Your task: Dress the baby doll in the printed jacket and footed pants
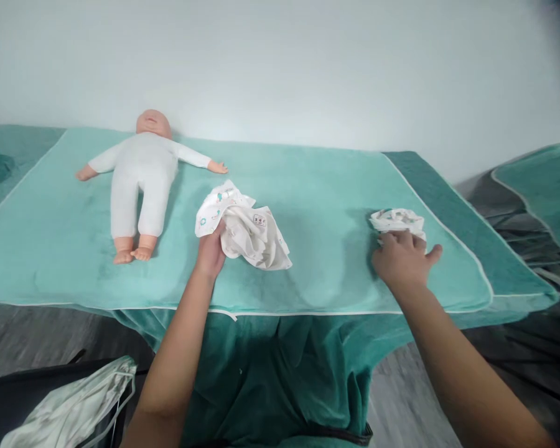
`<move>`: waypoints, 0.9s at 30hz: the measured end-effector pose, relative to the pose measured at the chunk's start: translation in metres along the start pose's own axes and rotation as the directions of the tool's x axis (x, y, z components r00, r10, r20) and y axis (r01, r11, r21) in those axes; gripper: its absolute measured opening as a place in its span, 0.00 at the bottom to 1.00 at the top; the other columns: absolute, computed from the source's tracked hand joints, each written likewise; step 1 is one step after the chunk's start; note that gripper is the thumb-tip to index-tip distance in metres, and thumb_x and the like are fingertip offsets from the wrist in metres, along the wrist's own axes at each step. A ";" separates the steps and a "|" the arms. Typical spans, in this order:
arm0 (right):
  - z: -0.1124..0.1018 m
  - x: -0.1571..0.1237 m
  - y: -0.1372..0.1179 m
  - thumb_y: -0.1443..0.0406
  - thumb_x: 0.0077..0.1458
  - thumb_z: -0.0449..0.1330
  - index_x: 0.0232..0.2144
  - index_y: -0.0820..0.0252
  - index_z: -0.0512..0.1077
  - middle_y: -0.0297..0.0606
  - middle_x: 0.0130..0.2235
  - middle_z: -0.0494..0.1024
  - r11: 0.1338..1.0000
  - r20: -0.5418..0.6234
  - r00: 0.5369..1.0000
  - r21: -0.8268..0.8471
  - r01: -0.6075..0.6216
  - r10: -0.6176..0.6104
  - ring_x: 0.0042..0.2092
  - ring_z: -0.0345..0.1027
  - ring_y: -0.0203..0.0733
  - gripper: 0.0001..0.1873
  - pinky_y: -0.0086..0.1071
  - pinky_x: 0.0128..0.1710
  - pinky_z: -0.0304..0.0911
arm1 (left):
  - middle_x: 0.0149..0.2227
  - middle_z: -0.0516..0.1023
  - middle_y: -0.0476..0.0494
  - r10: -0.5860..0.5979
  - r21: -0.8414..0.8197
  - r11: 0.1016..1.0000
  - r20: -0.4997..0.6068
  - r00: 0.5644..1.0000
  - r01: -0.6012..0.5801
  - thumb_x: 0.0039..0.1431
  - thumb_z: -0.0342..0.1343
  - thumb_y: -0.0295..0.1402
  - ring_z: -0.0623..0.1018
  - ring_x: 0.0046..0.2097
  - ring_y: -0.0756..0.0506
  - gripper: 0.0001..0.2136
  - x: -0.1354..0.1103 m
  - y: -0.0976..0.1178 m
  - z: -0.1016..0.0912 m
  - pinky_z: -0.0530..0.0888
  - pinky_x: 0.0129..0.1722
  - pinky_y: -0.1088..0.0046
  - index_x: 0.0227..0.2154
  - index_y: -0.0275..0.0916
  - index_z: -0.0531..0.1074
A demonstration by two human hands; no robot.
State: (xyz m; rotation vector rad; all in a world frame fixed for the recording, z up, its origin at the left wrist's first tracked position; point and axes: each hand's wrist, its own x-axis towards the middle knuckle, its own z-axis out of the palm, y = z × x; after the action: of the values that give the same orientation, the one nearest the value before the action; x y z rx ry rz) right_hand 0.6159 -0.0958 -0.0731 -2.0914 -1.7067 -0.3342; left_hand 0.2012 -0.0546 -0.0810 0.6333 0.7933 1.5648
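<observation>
A baby doll in a white bodysuit lies face up at the back left of a light teal mat. My left hand is closed on the edge of a crumpled white printed baby garment in the middle of the mat. My right hand rests with curled fingers on a smaller bunched white printed cloth near the mat's right edge, thumb stuck out to the right.
The mat lies on a darker teal cover that drapes over the table front. A pale drawstring bag sits on a black seat at lower left. Another teal-covered surface stands to the right. A white wall is behind.
</observation>
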 end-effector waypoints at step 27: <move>-0.130 -0.010 -0.175 0.64 0.54 0.61 0.33 0.52 0.71 0.30 0.27 0.72 0.686 0.339 0.792 0.716 0.132 -0.507 0.26 0.63 0.37 0.03 0.30 0.25 0.59 | 0.44 0.81 0.42 0.168 0.727 0.139 0.652 0.739 -0.673 0.59 0.56 0.27 0.79 0.48 0.38 0.07 -0.050 0.099 0.040 0.71 0.51 0.59 0.40 0.44 0.72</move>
State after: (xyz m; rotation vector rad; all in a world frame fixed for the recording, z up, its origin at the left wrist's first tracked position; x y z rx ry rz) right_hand 0.4535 -0.1369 0.0661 -1.3715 -2.0922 0.7372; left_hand 0.1786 -0.1045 0.0235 2.2769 1.2555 1.1533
